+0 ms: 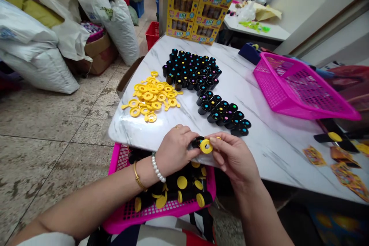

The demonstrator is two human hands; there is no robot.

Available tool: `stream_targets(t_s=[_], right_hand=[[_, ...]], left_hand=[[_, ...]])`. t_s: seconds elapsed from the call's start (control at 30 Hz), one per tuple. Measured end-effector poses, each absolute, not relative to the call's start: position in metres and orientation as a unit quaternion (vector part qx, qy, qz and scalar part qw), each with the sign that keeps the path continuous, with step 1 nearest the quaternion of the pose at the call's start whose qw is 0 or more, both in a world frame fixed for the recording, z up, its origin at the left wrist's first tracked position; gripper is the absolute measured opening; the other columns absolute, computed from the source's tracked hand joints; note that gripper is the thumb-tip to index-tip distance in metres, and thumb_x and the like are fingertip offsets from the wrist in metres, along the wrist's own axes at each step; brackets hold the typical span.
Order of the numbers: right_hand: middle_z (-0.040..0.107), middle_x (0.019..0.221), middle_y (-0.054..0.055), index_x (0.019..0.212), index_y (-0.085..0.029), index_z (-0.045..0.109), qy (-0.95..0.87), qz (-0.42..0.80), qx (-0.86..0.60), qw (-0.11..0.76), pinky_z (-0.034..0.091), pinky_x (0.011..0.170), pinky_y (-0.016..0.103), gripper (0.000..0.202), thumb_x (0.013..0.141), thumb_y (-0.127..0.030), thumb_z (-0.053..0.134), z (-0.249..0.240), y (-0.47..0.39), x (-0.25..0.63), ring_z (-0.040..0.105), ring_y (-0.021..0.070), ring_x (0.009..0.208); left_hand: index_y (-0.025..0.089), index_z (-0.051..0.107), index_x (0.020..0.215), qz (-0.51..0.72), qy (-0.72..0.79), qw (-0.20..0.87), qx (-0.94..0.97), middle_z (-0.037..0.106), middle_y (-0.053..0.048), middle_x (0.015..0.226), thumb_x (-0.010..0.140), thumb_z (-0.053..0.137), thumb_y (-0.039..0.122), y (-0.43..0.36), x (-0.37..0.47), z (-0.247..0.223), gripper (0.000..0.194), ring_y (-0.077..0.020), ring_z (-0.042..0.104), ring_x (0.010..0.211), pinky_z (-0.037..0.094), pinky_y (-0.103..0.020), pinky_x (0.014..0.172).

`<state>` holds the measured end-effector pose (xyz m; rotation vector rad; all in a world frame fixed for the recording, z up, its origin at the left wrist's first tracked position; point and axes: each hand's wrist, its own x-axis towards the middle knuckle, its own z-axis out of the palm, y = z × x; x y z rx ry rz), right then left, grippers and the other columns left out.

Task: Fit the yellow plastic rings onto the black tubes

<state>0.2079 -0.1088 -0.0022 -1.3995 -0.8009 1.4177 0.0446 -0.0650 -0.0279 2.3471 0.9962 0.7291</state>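
We pinch a small black tube [197, 142] in our left hand [175, 150], at the near edge of the marble table [259, 96]; our right hand [230, 155] pinches a yellow ring cap [206, 146] against the tube's end; a heap of yellow caps [151, 98] and rows of black tubes [191, 73] lie beyond; a pink basket [121, 161] of capped tubes sits just below our wrists.

Single head-worn view — forward and down, close over the marble table [259, 138].
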Motion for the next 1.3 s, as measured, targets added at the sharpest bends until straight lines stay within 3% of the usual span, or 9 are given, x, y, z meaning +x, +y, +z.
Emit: stream_targets(t_s=[0.2,0.6,0.87,1.07,1.17,1.3], right_hand=[[0.055,0.044,-0.004,0.085,-0.015,0.071,-0.377,0.464,-0.634,0.49,0.033,0.035,0.013,0.023,0.072,-0.034,0.076,-0.012,-0.106,0.201,0.043,0.0038,0.035],[0.062,0.053,-0.002,0.082,-0.017,0.065,-0.408,0.453,-0.623,0.49,0.047,0.043,0.019,0.021,0.074,-0.036,0.073,-0.015,-0.109,0.197,0.054,0.0096,0.044],[0.057,0.044,-0.003,0.078,-0.018,0.063,-0.41,0.446,-0.637,0.476,0.039,0.037,0.018,0.023,0.077,-0.039,0.07,-0.009,-0.108,0.197,0.047,0.0084,0.035],[0.06,0.047,-0.002,0.079,-0.019,0.063,-0.42,0.451,-0.634,0.466,0.044,0.041,0.019,0.02,0.078,-0.038,0.07,-0.009,-0.107,0.197,0.052,0.0097,0.038],[0.06,0.048,-0.002,0.08,-0.019,0.062,-0.412,0.462,-0.628,0.472,0.047,0.044,0.021,0.02,0.078,-0.038,0.069,-0.011,-0.109,0.196,0.054,0.0109,0.04],[0.06,0.049,-0.003,0.081,-0.02,0.061,-0.406,0.469,-0.626,0.472,0.047,0.044,0.022,0.021,0.08,-0.039,0.066,-0.011,-0.111,0.195,0.055,0.0114,0.04]], left_hand=[[0.018,0.066,0.096,0.262,0.361,0.25,0.86,0.059,-0.004,0.083,0.082,0.064,0.036,-0.064,0.044,-0.027,0.023,-0.0199,0.051,0.084,0.041,-0.032,0.079],[0.02,0.065,0.091,0.2,0.373,0.245,0.872,0.06,-0.002,0.076,0.085,0.057,0.041,-0.063,0.042,-0.015,0.023,-0.0172,0.055,0.075,0.039,-0.028,0.067],[0.022,0.067,0.088,0.174,0.38,0.26,0.871,0.065,-0.001,0.078,0.083,0.06,0.045,-0.058,0.041,-0.013,0.024,-0.0168,0.06,0.074,0.038,-0.026,0.063],[0.021,0.067,0.089,0.191,0.385,0.276,0.86,0.065,-0.002,0.078,0.083,0.058,0.042,-0.062,0.039,-0.011,0.023,-0.017,0.059,0.073,0.038,-0.026,0.063],[0.021,0.067,0.087,0.189,0.364,0.343,0.845,0.064,-0.001,0.074,0.083,0.056,0.033,-0.06,0.037,-0.004,0.017,-0.0148,0.057,0.067,0.038,-0.025,0.061],[0.019,0.066,0.085,0.175,0.339,0.51,0.771,0.063,0.001,0.068,0.091,0.042,0.035,-0.054,0.039,0.0,0.03,-0.0105,0.053,0.058,0.036,-0.02,0.053]])
